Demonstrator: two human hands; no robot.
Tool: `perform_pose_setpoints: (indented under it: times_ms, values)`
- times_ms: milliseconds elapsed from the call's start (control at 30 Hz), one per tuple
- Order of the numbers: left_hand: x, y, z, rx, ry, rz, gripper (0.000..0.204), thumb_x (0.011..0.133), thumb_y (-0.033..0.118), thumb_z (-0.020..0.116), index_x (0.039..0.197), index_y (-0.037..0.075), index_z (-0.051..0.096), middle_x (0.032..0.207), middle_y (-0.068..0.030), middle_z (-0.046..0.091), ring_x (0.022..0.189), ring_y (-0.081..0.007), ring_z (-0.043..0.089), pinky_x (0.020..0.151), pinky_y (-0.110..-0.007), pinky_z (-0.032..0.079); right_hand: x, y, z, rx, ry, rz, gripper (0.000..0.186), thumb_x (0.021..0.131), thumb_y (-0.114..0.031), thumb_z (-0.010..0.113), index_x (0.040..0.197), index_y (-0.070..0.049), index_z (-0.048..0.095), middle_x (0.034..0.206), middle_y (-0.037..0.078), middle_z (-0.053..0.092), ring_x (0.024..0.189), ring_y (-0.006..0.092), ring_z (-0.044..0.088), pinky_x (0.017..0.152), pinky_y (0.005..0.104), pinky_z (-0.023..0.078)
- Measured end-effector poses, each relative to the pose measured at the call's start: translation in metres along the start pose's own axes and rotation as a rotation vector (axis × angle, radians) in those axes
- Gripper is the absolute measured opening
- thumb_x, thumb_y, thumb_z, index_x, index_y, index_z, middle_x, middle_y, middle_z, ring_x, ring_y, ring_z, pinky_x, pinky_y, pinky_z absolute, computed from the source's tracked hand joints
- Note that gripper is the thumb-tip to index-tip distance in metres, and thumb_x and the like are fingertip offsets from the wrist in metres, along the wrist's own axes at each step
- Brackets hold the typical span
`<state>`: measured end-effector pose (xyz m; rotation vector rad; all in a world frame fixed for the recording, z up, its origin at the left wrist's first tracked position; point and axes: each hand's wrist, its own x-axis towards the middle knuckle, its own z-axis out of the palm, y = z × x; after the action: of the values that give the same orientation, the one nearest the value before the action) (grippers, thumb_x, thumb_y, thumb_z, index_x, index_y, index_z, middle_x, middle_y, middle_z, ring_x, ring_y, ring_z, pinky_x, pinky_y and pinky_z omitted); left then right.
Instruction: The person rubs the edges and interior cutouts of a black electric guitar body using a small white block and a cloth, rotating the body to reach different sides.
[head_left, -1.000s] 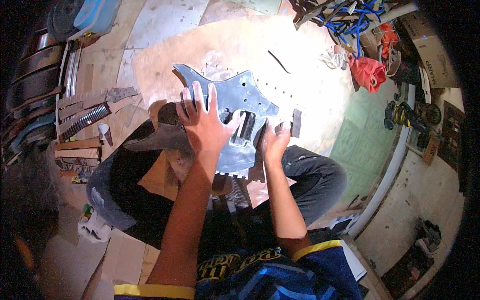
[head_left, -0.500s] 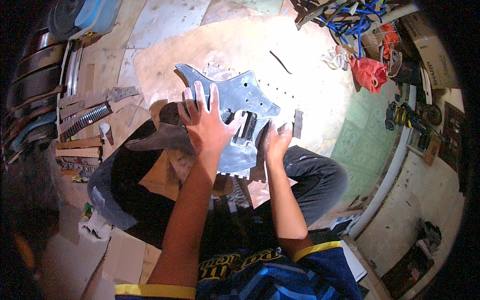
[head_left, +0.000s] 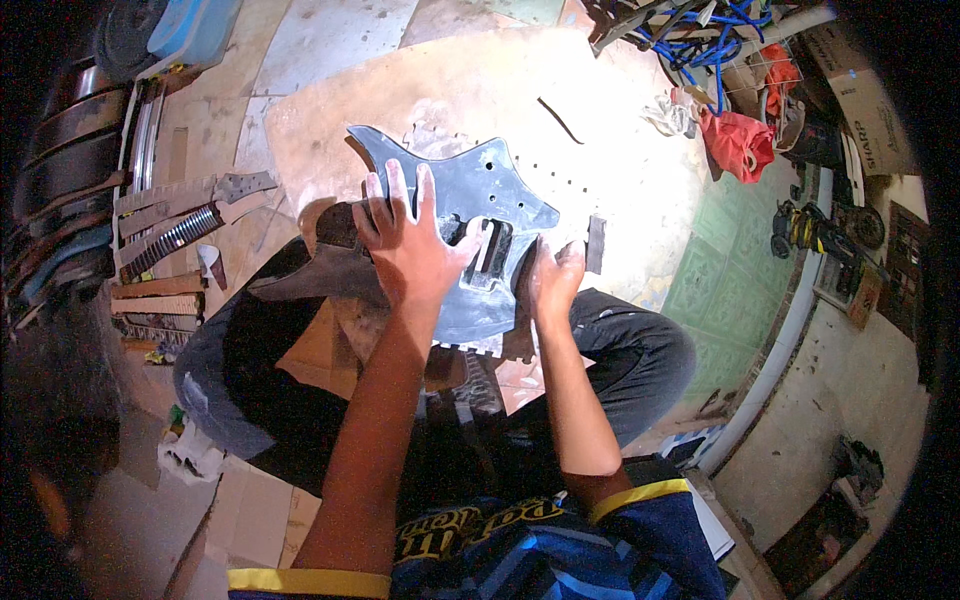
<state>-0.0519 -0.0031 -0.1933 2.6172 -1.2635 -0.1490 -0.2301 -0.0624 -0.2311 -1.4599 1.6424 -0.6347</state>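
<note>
On my feed I see a broad, pale tan sheet; at its near side, between bent legs in black trousers, lies a flat, grey, horned guitar body. My left grip rests on it unclenched, fingers spread. My right grip curls at its right edge; whether it clasps anything, I cannot tell. Just beside lies a small, dark grey rectangular strip.

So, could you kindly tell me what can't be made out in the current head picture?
- Guitar body's underside: head view, hidden by the body itself.
- Surface under the left hand: head view, covered by palm and fingers.
- Whether the right hand holds anything else: head view, its curled fingers and the body's edge hide it.
- Full run of the blue cables: head view, cut off by the top edge.
</note>
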Motion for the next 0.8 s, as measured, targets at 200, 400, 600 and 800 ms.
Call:
perform_pose_setpoints:
  times_ms: [200, 400, 600, 800]
  values:
    - [0.002, 0.0, 0.001, 0.006, -0.025, -0.018, 0.092, 0.077, 0.072, 0.064, 0.148, 0.015, 0.049, 0.16, -0.0179, 0.025, 0.146, -0.0418, 0.023, 0.117, -0.061, 0.017, 0.001, -0.022, 0.005, 0.017, 0.059, 0.181, 0.015, 0.088, -0.002, 0.066, 0.098, 0.005, 0.059, 0.096, 0.02, 0.064, 0.088, 0.0293, 0.061, 0.082, 0.0412, 0.048]
    - [0.0, 0.0, -0.001, -0.011, -0.047, -0.021, 0.092, 0.079, 0.071, 0.063, 0.15, 0.015, 0.046, 0.161, -0.0189, 0.024, 0.147, -0.0428, 0.021, 0.118, -0.061, 0.014, -0.006, -0.004, 0.017, -0.026, 0.078, -0.087, 0.01, 0.089, -0.001, 0.065, 0.092, 0.003, 0.057, 0.087, 0.015, 0.061, 0.08, 0.0255, 0.058, 0.076, 0.0384, 0.047]
    - [0.001, 0.0, -0.003, -0.031, -0.08, -0.025, 0.092, 0.08, 0.07, 0.062, 0.152, 0.016, 0.044, 0.162, -0.0186, 0.024, 0.149, -0.0414, 0.019, 0.12, -0.06, 0.01, -0.007, -0.009, 0.014, -0.075, 0.025, 0.014, 0.012, 0.087, -0.001, 0.069, 0.09, 0.001, 0.058, 0.083, 0.014, 0.062, 0.076, 0.0217, 0.058, 0.071, 0.0371, 0.048]
    - [0.0, 0.001, -0.005, -0.049, -0.093, -0.039, 0.092, 0.08, 0.07, 0.061, 0.152, 0.016, 0.043, 0.163, -0.0183, 0.024, 0.149, -0.0411, 0.018, 0.12, -0.06, 0.01, -0.003, -0.007, 0.009, -0.27, 0.028, -0.005, 0.007, 0.089, 0.0, 0.067, 0.089, 0.002, 0.06, 0.08, 0.011, 0.062, 0.073, 0.0196, 0.056, 0.069, 0.0368, 0.048]
